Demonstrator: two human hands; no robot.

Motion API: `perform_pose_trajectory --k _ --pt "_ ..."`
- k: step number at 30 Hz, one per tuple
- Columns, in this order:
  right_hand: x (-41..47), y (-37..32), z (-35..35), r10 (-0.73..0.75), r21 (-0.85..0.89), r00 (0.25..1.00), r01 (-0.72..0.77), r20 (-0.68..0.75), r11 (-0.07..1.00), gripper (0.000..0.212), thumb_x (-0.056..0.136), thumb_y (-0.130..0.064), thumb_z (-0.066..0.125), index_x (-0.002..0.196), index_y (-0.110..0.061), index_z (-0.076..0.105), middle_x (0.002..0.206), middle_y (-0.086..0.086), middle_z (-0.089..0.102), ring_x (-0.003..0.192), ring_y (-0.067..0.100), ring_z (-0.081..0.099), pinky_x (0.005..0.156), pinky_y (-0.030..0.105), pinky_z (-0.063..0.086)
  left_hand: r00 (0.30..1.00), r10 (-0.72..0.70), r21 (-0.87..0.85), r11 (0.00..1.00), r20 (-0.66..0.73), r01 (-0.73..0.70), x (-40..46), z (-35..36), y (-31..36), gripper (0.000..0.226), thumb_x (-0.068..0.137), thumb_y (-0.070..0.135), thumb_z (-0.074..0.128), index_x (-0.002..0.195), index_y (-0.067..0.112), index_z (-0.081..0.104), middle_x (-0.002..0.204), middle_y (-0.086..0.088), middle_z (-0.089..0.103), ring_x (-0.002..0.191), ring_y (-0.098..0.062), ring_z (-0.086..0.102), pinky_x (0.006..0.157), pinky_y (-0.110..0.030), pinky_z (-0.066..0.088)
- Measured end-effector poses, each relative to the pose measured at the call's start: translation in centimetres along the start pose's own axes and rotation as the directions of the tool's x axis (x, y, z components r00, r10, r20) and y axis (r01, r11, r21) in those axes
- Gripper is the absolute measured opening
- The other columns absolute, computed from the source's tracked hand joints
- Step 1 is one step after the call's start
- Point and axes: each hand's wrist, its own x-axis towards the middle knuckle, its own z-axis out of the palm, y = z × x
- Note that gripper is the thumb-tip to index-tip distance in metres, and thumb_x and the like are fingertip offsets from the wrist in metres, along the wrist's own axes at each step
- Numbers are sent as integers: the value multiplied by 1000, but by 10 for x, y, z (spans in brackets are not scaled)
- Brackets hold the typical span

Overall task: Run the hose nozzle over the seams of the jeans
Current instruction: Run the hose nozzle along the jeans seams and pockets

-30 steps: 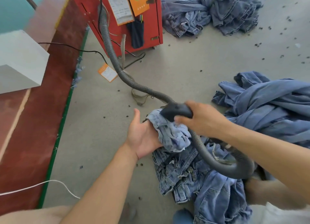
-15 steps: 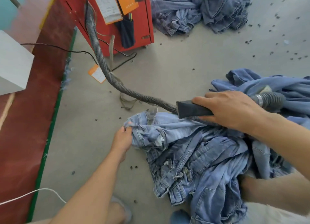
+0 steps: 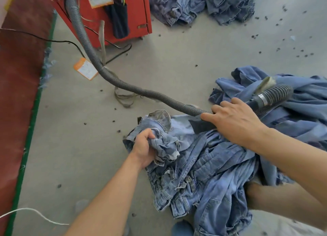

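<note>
Head view, factory floor (image 3: 177, 73): you knelt over the jeans (image 3: 203, 165), which lay crumpled on the concrete between your arms, with the nozzle (image 3: 201, 125) laid flat on the denim near the waistband. Your right hand (image 3: 233, 122) was closed over the nozzle's body, fingers wrapped across its top, the ribbed hose (image 3: 109, 76) looping back behind it toward the red machine (image 3: 138, 14). Your left hand (image 3: 144, 147) was clenched on a bunched fold at the jeans' upper edge, thumb and fingers curled into the cloth. To do this pass well, you probably needed that left hand to pull the fabric taut so each seam lay flat, and the nozzle mouth kept touching the stitching as it travelled, slowly enough to lift loose threads. Slack denim risked being sucked into the mouth. More jeans lay heaped at the right (image 3: 292, 112) and beyond (image 3: 203, 4).
</note>
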Motion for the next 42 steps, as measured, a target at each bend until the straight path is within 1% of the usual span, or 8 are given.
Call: perform_pose_trajectory --k 4,8,12,15,17,20,36,42 --pt "5 7 1 36 12 999 -36 1 999 46 96 -16 48 135 -41 44 95 -7 56 87 19 55 74 35 36 1000 -31 130 991 0 31 3 8 7 79 87 63 61 131 -2 66 135 -22 63 123 -39 61 109 -47 49" --pt "10 9 1 33 54 999 -32 -1 998 41 100 -25 49 136 -44 42 89 -10 51 84 18 53 73 34 35 986 -5 775 618 -167 134 6 23 -8 31 82 34 84 81 10 64 79 -2 64 65 -16 60 59 -26 49" --pt "7 23 -5 0 145 1000 -2 14 989 31 101 -42 54 128 -48 41 92 -14 54 93 14 58 84 36 43 968 -52 286 950 -246 124 9 4 17 16 90 -9 49 90 -3 64 85 -19 70 69 -29 71 64 -37 60" --pt "2 33 -13 -8 230 1000 6 5 973 32 98 -54 56 127 -49 44 96 -19 58 98 11 59 89 37 44 997 -32 -93 995 -75 25 -5 -15 44 43 78 -1 37 112 -9 63 123 -26 62 108 -40 63 109 -52 47" --pt "0 39 -18 4 292 1000 2 -20 956 31 95 -55 56 124 -51 46 100 -21 61 99 9 59 84 35 40 999 -14 -160 987 -50 6 -11 -19 52 58 70 6 36 112 -14 69 129 -28 64 113 -45 65 102 -56 53" --pt "0 48 -21 20 331 1000 -15 -12 944 27 92 -50 56 118 -53 47 99 -22 62 87 6 54 74 31 29 1000 -13 -178 984 10 15 -19 -14 53 60 67 9 35 107 -14 73 120 -30 68 100 -46 72 79 -52 63" --pt "35 21 -57 77 611 992 3 -104 792 40 87 -43 72 122 -51 53 94 -19 70 84 18 64 72 36 47 992 -33 119 993 125 18 -44 -7 72 68 55 4 56 121 -10 66 133 -26 61 115 -41 65 104 -54 53" --pt "33 11 -49 54 328 992 -88 113 940 27 94 -43 63 119 -44 54 95 -14 66 96 20 63 94 44 45 987 -28 72 997 161 16 -54 2 70 45 61 -6 53 102 -14 71 110 -26 70 102 -39 70 93 -49 59"
